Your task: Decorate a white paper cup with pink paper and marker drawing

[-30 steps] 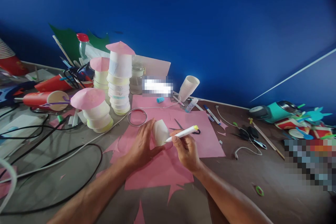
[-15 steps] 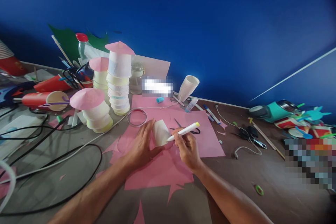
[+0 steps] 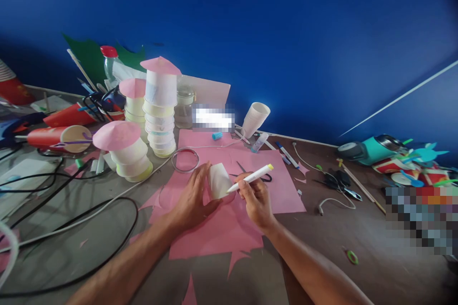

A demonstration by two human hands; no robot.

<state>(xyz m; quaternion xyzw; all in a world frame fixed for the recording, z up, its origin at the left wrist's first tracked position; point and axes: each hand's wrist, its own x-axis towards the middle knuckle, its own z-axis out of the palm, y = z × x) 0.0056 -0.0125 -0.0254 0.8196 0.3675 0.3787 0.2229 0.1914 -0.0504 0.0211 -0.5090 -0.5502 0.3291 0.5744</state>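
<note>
Resting tilted on pink paper (image 3: 214,233), small white cup (image 3: 219,181) looks plain, perhaps unmarked.

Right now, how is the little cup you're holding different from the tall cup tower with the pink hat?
The held cup is a single cup, tipped on its side in the left hand; the cup tower is many cups stacked upright on the table. The tower wears a pink paper cone; the held cup has none. The right hand puts a marker to the held cup; nothing touches the tower. Both are pale paper cups.
</note>
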